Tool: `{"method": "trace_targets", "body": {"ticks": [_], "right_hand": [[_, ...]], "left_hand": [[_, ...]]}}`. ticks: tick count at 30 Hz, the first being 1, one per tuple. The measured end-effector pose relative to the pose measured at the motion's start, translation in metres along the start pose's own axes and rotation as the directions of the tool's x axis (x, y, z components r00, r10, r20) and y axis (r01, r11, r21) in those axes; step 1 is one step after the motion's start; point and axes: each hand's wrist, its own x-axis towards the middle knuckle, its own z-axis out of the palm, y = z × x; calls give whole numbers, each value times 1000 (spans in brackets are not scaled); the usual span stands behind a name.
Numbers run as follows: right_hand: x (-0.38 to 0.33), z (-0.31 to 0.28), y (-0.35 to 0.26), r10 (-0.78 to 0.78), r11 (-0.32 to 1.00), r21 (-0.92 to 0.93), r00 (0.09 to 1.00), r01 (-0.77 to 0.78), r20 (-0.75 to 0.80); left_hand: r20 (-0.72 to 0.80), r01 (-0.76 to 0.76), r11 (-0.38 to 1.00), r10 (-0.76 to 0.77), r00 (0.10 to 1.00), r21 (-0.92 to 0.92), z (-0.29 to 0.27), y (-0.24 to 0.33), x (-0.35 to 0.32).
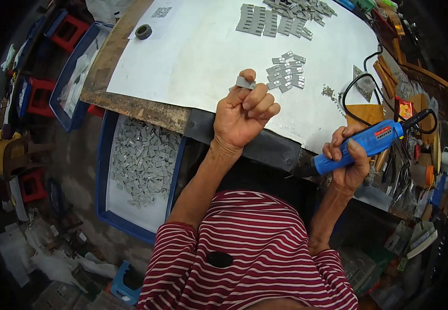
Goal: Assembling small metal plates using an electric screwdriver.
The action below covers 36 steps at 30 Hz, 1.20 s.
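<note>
My left hand (244, 116) is raised over the table's near edge, with thumb and fingers pinched on a small grey flat piece (243, 82). In my right hand (349, 168) is a blue electric screwdriver (374, 140), its dark tip pointing left and down, apart from the grey piece. The screwdriver's black cord (421, 120) leaves its right end. Just beyond my left hand lies a loose group of similar grey pieces (287, 71), with shiny metal spots on them. A small scatter of tiny screw-like parts (329, 92) sits to their right.
White sheeting (182, 57) covers the table. Grey pieces in rows (257, 20) and a heap (301, 7) lie at its far side. A black ring (143, 32) sits far left. Below the left edge stands a blue tray (101, 175) of grey pieces. Tools and clutter crowd the right.
</note>
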Motion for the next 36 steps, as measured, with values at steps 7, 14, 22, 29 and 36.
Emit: {"method": "trace_targets", "body": {"ticks": [7, 14, 22, 29, 36], "right_hand": [[1, 4, 2, 8, 1000, -9, 1000, -8, -26], [1, -1, 4, 34, 999, 15, 998, -34, -44], [1, -3, 7, 53, 999, 10, 997, -53, -57], [2, -6, 10, 63, 998, 23, 995, -62, -72], [3, -10, 10, 77, 996, 52, 995, -74, -57]], "left_hand": [[-255, -15, 975, 73, 964, 223, -3, -2, -1], [-300, 20, 712, 269, 915, 702, 10, -6, -5], [-312, 114, 447, 400, 862, 887, 14, -13, -6], [-232, 175, 172, 413, 880, 969, 14, -7, -9], [-211, 143, 211, 349, 913, 967, 12, -3, -10]]}}
